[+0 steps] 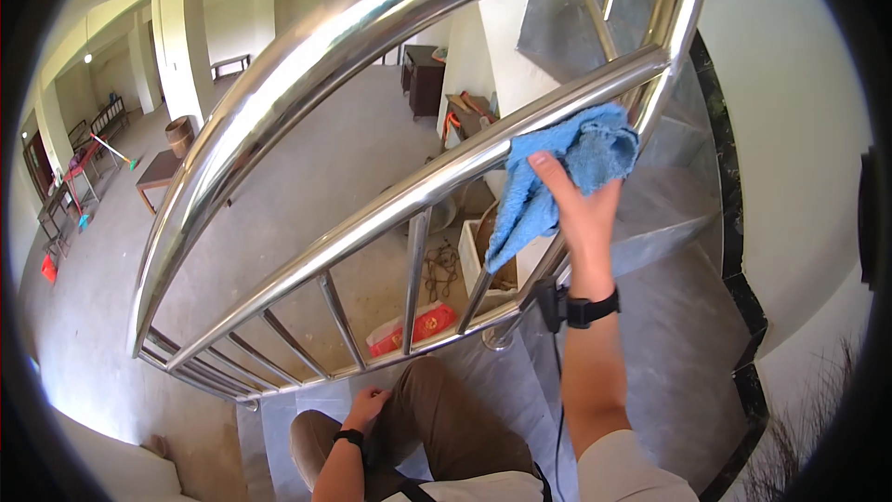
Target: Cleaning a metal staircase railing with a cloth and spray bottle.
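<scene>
My right hand point(585, 209) grips a blue towelling cloth point(595, 147), pressed against the middle rail point(418, 188) of a polished steel stair railing, close to its upright post point(676, 28). One end of the cloth hangs below the rail, beside the thin balusters point(415, 270). The thumb lies on top of the cloth; the other fingers are mostly hidden behind it. Low in the view, my left hand point(370, 405) rests by my bent knees in brown trousers, its fingers curled in and nothing seen in them. A thick curved handrail point(279, 84) arches above the middle rail.
Grey stone steps point(650, 335) curve up on the right beside a white wall point(790, 130). Beyond the railing lie a red sack point(413, 327), a white box point(472, 256) and tangled cord point(442, 271). Farther off stand a low table point(165, 172), a brown barrel point(179, 136) and a dark cabinet point(423, 82).
</scene>
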Tool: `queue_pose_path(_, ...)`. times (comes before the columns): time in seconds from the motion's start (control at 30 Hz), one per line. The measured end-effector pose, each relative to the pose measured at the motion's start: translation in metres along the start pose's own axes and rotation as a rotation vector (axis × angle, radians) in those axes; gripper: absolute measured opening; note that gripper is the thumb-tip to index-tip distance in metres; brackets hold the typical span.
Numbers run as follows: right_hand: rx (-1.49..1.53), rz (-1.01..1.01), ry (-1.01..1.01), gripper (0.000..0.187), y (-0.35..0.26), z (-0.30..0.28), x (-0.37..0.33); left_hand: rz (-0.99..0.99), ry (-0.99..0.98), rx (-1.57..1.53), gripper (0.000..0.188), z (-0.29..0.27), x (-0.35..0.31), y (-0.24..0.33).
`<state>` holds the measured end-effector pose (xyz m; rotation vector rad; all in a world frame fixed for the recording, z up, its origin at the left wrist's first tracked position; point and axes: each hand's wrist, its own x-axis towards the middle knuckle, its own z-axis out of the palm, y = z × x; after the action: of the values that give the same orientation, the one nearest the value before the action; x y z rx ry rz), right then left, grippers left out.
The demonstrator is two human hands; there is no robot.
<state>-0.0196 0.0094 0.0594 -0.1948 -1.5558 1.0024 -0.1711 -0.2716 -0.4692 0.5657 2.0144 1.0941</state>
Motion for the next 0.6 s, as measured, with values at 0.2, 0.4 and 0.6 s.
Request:
queue_pose_path(0.2, 0.197, 0.060, -0.048, 0.035, -0.002, 0.012, -0.003, -0.135, -0.065, -0.075, 0.030, -0.002, -0.012, 0.033)
queue_pose_path(0.4, 0.327, 0.227, -0.043, 0.033, 0.015, 0.014, -0.003, -0.109, 0.011, 0.030, 0.041, 0.011, 0.012, 0.006)
queue_pose_path(0.6, 0.301, 0.119, -0.024, 0.024, 0.020, 0.016, -0.008, -0.179, 0.034, 0.016, 0.037, 0.013, 0.016, 0.000)
